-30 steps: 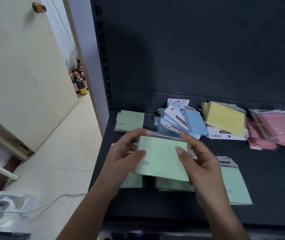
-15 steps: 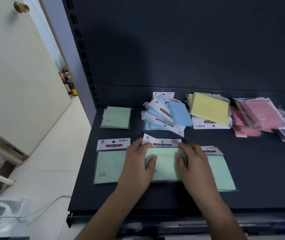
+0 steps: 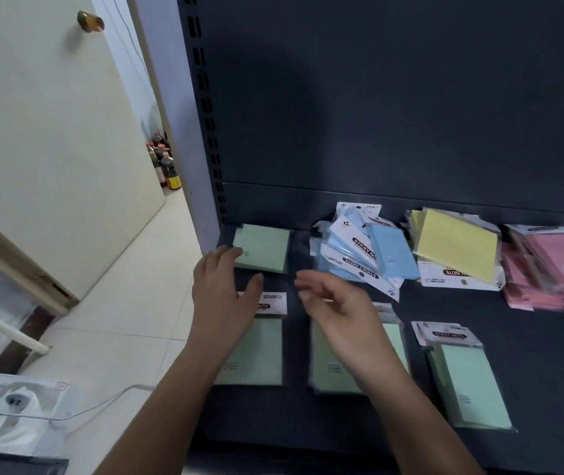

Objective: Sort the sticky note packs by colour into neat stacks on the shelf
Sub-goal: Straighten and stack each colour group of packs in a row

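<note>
Your left hand (image 3: 225,296), fingers spread and empty, hides part of the left green pack (image 3: 256,354) on the shelf (image 3: 530,354). Your right hand (image 3: 335,303), blurred, loose and empty, hides the middle green pack (image 3: 325,371). Behind lie the blue heap (image 3: 390,255) and the yellow heap (image 3: 455,248); the pink heap (image 3: 554,269) is cut off at the right edge.

"STICKY NOTE" on blue pack headers (image 3: 364,250)
</note>
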`<state>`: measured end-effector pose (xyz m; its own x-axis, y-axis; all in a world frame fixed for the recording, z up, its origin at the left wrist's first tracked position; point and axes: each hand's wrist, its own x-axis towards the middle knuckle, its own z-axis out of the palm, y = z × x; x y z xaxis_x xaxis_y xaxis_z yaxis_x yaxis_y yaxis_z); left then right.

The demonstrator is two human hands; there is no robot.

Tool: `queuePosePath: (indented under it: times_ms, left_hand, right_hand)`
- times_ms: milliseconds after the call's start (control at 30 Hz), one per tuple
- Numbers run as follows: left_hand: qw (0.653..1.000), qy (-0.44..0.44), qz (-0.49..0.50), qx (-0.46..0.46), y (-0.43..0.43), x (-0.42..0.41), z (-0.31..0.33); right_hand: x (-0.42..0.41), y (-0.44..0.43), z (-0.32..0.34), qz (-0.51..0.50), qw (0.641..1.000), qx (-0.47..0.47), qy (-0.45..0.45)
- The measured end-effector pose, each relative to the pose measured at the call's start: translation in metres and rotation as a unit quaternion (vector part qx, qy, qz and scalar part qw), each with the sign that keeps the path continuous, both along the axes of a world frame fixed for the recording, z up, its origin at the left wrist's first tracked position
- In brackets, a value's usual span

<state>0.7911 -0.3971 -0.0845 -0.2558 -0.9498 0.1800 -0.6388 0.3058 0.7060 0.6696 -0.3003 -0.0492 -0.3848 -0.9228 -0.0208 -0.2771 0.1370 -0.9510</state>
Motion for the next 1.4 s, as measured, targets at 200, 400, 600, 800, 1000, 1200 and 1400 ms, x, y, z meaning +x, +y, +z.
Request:
queuePosePath:
  times_ms: [200,400,600,800,1000,1200,1400]
  left_hand:
    - [0.995,0.049,0.010,0.089,-0.020,0.009,-0.008]
    - [0.957,0.214,0.060,0.186,-0.018,0.012,-0.004]
    - [0.887,0.368,0.113,0.257,-0.009,0.020,0.007]
    - [0.848,0.427,0.009,0.314,0.005,0.044,0.018]
    - [0.870,0.398,0.016,0.290,0.023,0.048,0.017]
    - [0.922,0.316,0.010,0.222,0.036,0.054,0.004]
    - [0.984,0.138,-0.040,0.102,0.034,0.061,-0.004]
  right_hand:
    - [0.017,-0.059,-0.008,-0.002,0.988,0.044,-0.150]
    - [0.019,-0.063,-0.016,-0.095,0.977,0.078,-0.176]
    - [0.023,-0.059,-0.015,-0.130,0.925,0.049,-0.353]
    - [0.026,-0.047,-0.010,-0.121,0.876,0.023,-0.465]
    - [0.027,-0.023,-0.016,-0.047,0.987,0.006,-0.153]
    - [0.024,-0.011,-0.018,-0.011,0.997,0.038,0.068]
    - [0.033,-0.014,-0.017,0.045,0.952,0.117,0.278]
